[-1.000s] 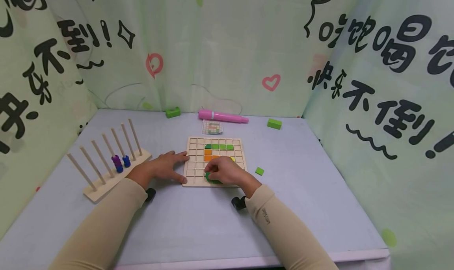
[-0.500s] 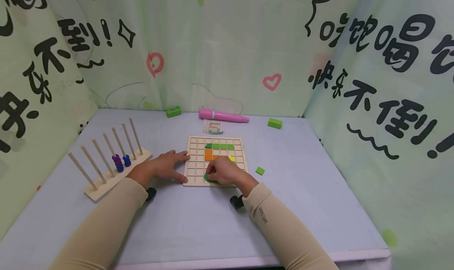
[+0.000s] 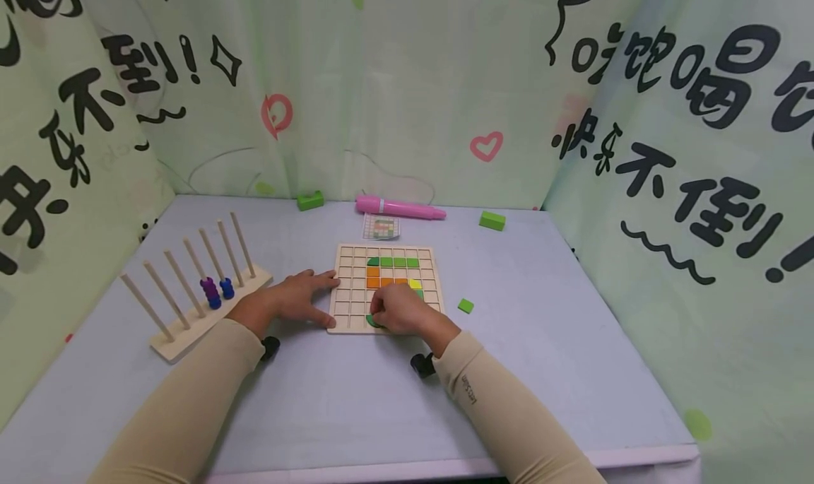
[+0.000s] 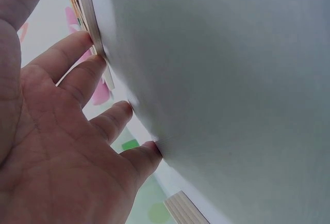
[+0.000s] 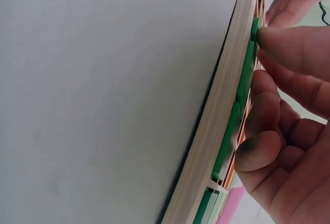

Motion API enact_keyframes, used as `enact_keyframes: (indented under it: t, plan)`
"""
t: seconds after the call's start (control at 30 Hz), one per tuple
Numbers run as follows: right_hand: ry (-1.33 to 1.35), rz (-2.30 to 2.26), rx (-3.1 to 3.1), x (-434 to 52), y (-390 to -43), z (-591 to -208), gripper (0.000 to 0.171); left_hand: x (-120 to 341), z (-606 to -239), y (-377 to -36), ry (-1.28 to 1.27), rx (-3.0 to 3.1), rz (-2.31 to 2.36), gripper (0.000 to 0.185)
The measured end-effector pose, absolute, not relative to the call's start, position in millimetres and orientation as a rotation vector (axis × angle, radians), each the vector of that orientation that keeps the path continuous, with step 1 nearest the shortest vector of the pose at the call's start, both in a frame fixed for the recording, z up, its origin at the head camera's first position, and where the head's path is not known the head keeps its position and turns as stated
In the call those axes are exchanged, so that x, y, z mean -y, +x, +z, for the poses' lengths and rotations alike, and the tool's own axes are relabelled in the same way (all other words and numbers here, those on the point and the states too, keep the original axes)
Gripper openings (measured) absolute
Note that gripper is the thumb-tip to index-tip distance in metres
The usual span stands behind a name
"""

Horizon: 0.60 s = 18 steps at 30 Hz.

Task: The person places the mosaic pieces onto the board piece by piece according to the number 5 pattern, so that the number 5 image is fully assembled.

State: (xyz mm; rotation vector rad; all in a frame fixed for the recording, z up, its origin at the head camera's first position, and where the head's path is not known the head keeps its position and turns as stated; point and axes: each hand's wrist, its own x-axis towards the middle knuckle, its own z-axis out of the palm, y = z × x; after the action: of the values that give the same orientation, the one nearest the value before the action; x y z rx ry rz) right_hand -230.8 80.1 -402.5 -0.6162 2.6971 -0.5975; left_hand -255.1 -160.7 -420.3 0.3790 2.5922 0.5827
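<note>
A wooden grid board point(image 3: 350, 307) lies on the table, with green tiles point(image 3: 399, 263), orange tiles point(image 3: 372, 278) and a yellow tile point(image 3: 415, 284) in its squares. My right hand point(image 3: 405, 309) is over the board's near rows and pinches a dark green tile point(image 3: 372, 321) with thumb and forefinger, its other fingers curled. In the right wrist view, the thumb tip meets a green tile point(image 5: 254, 29) in a row along the board's edge. My left hand point(image 3: 295, 299) rests with spread fingers against the board's left side. The palm hides part of the near rows.
At left stands a wooden peg rack point(image 3: 197, 321) with purple and blue beads. Behind the board lie a pattern card point(image 3: 381, 227) and a pink marker point(image 3: 400, 208). Green blocks point(image 3: 492, 220) sit at the back; a loose green tile point(image 3: 466, 306) lies right of the board.
My right hand has shifted slightly, its wrist drawing a little left, and more of the yellow tile shows. The left hand stays at the board's side.
</note>
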Motion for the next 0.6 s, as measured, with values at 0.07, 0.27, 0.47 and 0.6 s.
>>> enact_keyframes:
  t: [0.07, 0.27, 0.47, 0.6]
  plan:
    - [-0.641, -0.620, -2.691, -82, -232, -403, 0.005, 160, -420, -255, 0.384, -2.592, 0.580, 0.099]
    - [-0.688, -0.764, -2.640, -99, -235, -403, 0.010, 159, -422, -255, 0.383, -2.591, 0.580, 0.098]
    - [-0.551, -0.874, -2.637, -128, -237, -401, 0.015, 157, -422, -255, 0.374, -2.599, 0.579, 0.099]
    - [-0.416, -0.890, -2.658, -151, -241, -400, 0.017, 158, -423, -254, 0.371, -2.605, 0.583, 0.099]
